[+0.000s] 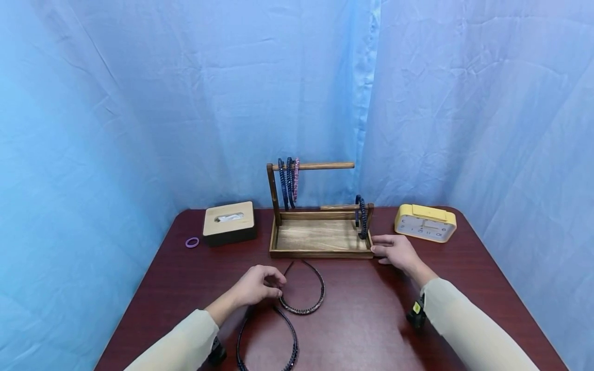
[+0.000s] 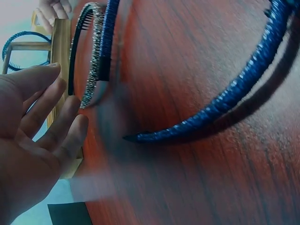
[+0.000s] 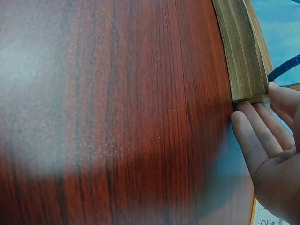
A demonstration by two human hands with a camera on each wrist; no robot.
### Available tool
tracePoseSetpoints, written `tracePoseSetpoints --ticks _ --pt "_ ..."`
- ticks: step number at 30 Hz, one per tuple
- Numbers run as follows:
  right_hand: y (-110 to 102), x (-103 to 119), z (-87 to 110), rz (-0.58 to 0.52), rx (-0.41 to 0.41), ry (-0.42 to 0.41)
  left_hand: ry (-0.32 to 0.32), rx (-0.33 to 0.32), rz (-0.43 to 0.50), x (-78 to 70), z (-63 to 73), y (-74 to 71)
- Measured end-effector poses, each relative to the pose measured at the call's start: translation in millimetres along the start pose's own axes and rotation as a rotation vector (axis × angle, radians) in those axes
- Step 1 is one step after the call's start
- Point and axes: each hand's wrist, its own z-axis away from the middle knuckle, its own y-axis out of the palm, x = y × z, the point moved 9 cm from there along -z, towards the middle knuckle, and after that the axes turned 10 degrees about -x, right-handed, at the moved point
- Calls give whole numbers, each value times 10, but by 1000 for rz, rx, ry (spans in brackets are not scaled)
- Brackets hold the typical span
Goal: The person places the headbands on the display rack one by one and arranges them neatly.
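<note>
Headband (image 1: 303, 312) lies beside the left hand (image 1: 254, 286), thumb and fingers parted; right hand (image 1: 397, 251), fingers extended, touches rack (image 1: 320, 254).

Blue curtains (image 1: 232, 93) hang behind the tabletop (image 1: 357, 324), which bears a purple ring (image 1: 186, 243), a tissue box (image 1: 230, 233) and a yellow clock (image 1: 425, 223).

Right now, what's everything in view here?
Wooden rack: one, brown, centre
Table: one, dark red, under rack
Curtain: count unclear, pale blue, behind table
Dark headbands: apparently three, bluish, two upper bar, one lower bar
Pink headband: one, pink, upper bar
Blue headband: one, blue, table front
Speckled headband: one, dark, behind blue one
Tissue box: one, tan and black, left of rack
Ring: one, purple, left of box
Clock: one, yellow, right of rack
Sleeves: two, cream, picture bottom
Wrist devices: two, black, by sleeves
Left hand: one, bare, near speckled headband
Right hand: one, bare, touching rack
</note>
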Motion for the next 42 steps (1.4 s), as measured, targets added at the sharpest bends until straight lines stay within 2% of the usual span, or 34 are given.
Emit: tracePoseSetpoints --ticks 11,16,22,31,42 --pt "36 -8 -4 13 -1 -1 50 27 -113 -4 36 53" --pt "36 -9 -6 9 -4 6 66 17 -130 8 47 49" --pt "41 -4 -8 9 -3 6 55 4 -128 71 70 47" --pt "31 -8 -10 -1 -1 8 72 -37 -160 127 124 -38" --pt "-2 -2 -10 -7 -4 1 124 -21 -289 136 179 -84"
